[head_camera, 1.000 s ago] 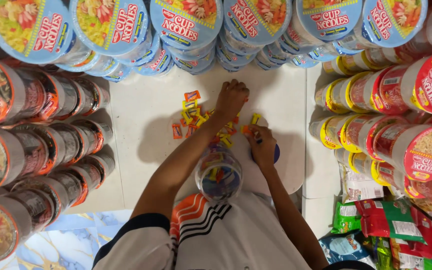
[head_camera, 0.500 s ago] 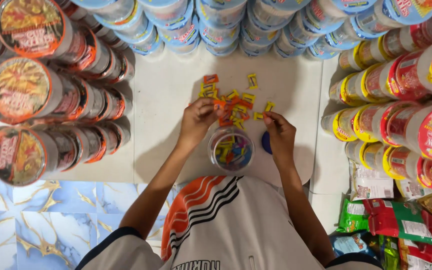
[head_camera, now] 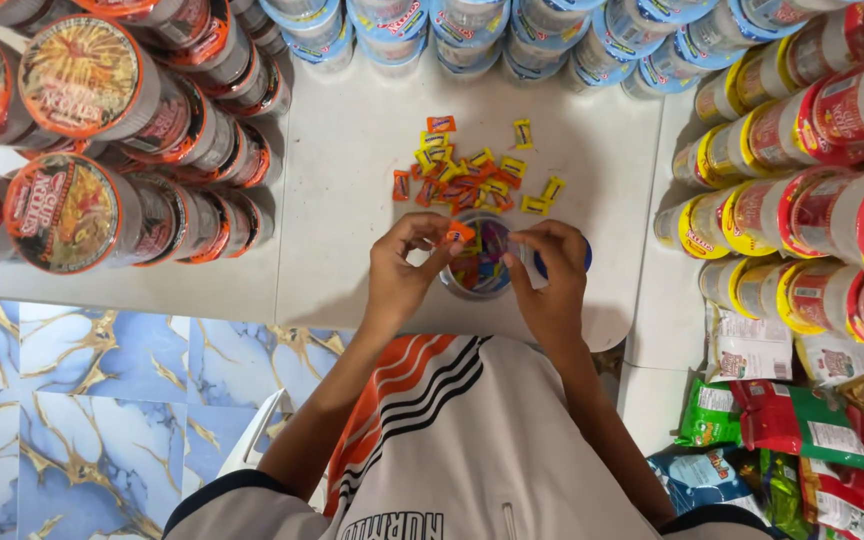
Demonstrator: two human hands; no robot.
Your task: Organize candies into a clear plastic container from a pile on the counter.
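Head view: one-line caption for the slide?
Both hands, left hand pinching an orange candy, right hand beside it, over a clear jar below scattered wrapped candies on a white table.

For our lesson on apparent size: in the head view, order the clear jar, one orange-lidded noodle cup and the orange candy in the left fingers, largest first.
1. Orange-lidded noodle cup, though it stands nearer the camera.
2. Clear jar.
3. Orange candy.

We see a white shelf with a loose heap of small orange and yellow candies near its middle. A clear jar stands just in front of the heap, a blue lid beside it. Stacked noodle cups lie on their sides along three edges.
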